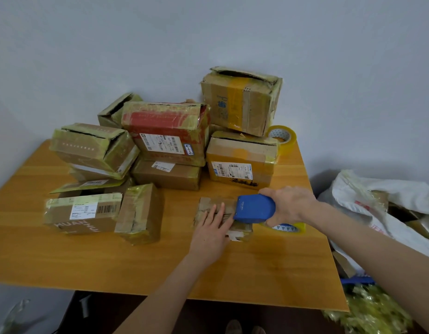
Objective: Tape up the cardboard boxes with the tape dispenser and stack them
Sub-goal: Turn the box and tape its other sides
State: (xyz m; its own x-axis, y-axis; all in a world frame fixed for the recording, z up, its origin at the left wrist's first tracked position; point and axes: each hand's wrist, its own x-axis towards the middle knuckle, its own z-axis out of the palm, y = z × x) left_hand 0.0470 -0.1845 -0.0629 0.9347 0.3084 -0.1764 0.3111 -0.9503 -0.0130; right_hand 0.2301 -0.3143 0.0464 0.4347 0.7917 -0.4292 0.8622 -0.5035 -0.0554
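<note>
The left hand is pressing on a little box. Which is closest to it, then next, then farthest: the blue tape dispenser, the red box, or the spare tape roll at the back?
From the left hand, in the head view:
1. Blue tape dispenser, just right of it, on the same small box.
2. Red box, behind, mid-pile.
3. Spare tape roll, back right, by the wall.

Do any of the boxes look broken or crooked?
Yes. The top box at the back has a torn, gaping top. The box on the left pile sits tilted with a flap popped open. The small box under the left hand looks crumpled, its cardboard torn near the front edge.
</note>
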